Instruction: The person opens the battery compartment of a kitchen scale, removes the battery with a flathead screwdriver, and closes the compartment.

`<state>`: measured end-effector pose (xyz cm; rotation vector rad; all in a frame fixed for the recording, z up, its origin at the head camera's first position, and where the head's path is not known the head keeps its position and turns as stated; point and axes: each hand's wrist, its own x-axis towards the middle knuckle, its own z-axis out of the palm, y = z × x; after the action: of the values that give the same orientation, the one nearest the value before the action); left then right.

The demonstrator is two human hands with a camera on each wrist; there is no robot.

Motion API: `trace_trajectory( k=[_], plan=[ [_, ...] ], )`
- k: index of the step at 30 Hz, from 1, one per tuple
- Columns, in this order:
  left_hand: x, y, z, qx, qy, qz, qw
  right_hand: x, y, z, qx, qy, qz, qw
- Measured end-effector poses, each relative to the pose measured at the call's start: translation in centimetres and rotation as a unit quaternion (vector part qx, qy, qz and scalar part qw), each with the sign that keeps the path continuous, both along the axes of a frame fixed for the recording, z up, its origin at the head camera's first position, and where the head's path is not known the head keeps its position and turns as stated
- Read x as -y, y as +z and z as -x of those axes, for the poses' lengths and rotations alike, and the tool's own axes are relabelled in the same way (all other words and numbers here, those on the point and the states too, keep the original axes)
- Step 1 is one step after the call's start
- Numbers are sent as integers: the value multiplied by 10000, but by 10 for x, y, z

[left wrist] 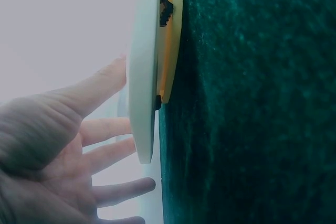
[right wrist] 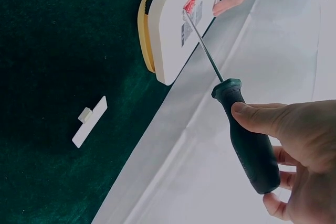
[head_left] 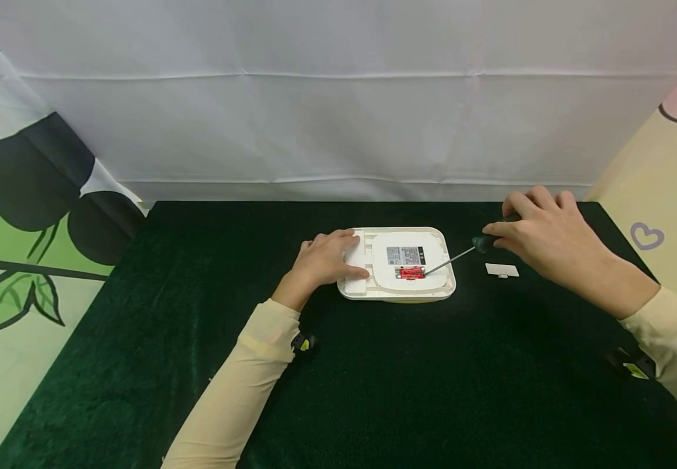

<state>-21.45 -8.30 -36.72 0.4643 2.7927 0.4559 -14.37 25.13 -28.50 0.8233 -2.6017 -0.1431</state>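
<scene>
A flat white device (head_left: pixel 382 286) with an open battery compartment lies on the dark green cloth, its yellow side (left wrist: pixel 175 35) downward. Two red batteries (head_left: pixel 411 273) show in the compartment. My left hand (head_left: pixel 326 260) rests on the device's left end with fingers spread and fairly straight, the thumb on the upper face. In my right hand (head_left: pixel 555 231) I hold a screwdriver (right wrist: pixel 247 140) by its dark handle, thumb along one side and fingertips around the other. Its thin metal shaft slants down to the left, and the tip is right at the batteries' right end.
A small white battery cover (head_left: pixel 502 270) with a tab lies on the cloth (head_left: pixel 432 378) to the right of the device, below the right hand. A white fabric backdrop (head_left: pixel 338 130) hangs behind the table's far edge, with printed panels at both sides.
</scene>
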Motion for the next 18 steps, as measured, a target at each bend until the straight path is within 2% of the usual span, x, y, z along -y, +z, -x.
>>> trace_trajectory(
  k=[18],
  plan=[
    [4,6,-2,124,-160,-12,9998,3,5,-2,55,-31,6,10000]
  ],
)
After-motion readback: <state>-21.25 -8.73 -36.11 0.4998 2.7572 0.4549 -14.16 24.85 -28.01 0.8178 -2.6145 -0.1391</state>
